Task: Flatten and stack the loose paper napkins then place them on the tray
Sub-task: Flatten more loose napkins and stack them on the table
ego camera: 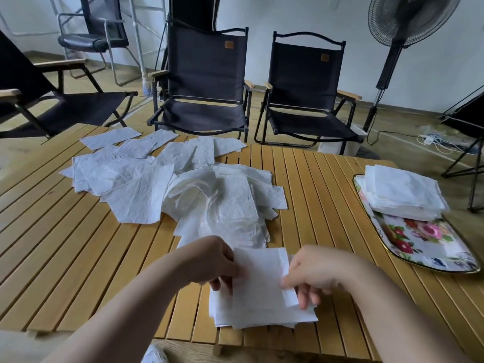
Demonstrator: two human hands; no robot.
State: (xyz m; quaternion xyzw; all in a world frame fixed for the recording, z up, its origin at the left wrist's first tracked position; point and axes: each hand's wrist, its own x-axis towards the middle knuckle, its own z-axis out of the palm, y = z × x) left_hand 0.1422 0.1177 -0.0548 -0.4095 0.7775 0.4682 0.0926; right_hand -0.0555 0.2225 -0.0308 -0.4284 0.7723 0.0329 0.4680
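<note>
A white paper napkin [258, 276] is held by its side edges just above a small stack of napkins [262, 317] near the table's front edge. My left hand [213, 260] pinches its left edge and my right hand [311, 273] pinches its right edge. A big loose heap of napkins [167, 184] covers the table's middle and far left. At the right, a floral tray [419, 239] carries a neat pile of napkins [403, 193] on its far half.
The slatted wooden table [322, 184] shows bare slats between the heap and the tray. Black folding chairs [204, 82] stand behind the table. A standing fan [400, 35] is at the back right. One napkin [154, 355] lies below the table's front edge.
</note>
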